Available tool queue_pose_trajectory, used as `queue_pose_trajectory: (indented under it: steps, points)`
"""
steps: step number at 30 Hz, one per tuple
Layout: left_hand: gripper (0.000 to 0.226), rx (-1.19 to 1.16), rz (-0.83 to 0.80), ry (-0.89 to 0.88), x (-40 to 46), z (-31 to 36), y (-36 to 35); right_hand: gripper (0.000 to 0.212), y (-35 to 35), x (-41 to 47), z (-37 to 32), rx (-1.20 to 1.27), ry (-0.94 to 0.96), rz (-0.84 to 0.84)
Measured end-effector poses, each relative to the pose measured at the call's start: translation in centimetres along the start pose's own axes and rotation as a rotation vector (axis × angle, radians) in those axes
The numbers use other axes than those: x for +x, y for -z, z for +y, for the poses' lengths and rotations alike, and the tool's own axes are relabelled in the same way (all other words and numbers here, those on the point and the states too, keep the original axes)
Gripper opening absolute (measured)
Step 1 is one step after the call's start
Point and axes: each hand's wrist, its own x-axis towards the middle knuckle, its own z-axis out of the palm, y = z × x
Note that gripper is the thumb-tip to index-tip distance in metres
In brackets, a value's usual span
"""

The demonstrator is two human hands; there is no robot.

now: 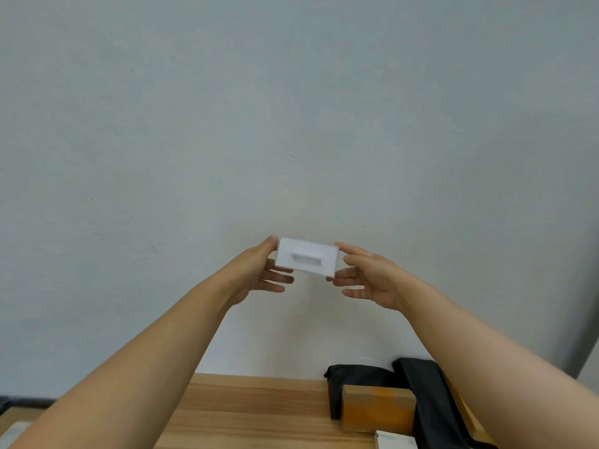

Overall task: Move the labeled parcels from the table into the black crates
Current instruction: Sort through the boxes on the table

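A small white box-shaped parcel (307, 256) with a blurred grey mark on its face is held up in front of the pale wall, well above the table. My left hand (259, 270) pinches its left end between thumb and fingers. My right hand (368, 275) pinches its right end the same way. Both arms reach forward from the lower corners. A black crate (418, 400) sits at the lower right on the wooden table (259, 409), partly hidden by my right arm. An orange-brown parcel (377, 408) lies in it.
A white box corner (395, 441) shows at the bottom edge beside the crate. A pale object (14, 432) lies at the bottom left corner. The grey-white wall fills most of the view behind the table.
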Motion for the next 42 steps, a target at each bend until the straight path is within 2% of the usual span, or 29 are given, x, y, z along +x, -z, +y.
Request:
queue_pose_trajectory:
  steps: [5, 10, 14, 21, 24, 29, 42]
  points:
    - [0.028, 0.060, -0.013, -0.061, 0.2, -0.5, -0.4, 0.035, -0.8, 0.8, 0.6, 0.116, 0.079, 0.068]
    - [0.044, -0.038, 0.013, -0.124, 0.4, -1.0, -1.1, 0.061, -1.2, 1.5, 1.4, 0.188, 0.213, 0.122]
    - [0.067, -0.085, 0.064, -0.164, 0.6, -1.5, -1.3, 0.075, -1.3, 1.7, 1.3, 0.255, 0.267, 0.147]
    - [0.069, -0.181, 0.125, -0.204, 0.5, -1.6, -1.1, 0.057, -1.5, 2.4, 1.4, 0.277, 0.248, 0.142]
    - [0.071, -0.190, 0.143, -0.213, 0.3, -1.8, -0.5, 0.042, -2.2, 2.3, 1.4, 0.216, 0.254, 0.127]
    - [0.069, -0.182, 0.179, -0.207, -0.8, -2.8, 1.8, 0.031, -4.7, 2.9, 1.6, 0.194, 0.242, 0.058]
    - [0.063, -0.081, 0.336, -0.097, -6.7, -8.4, 11.6, 0.033, -17.0, 5.2, 4.4, 0.203, 0.113, -0.156]
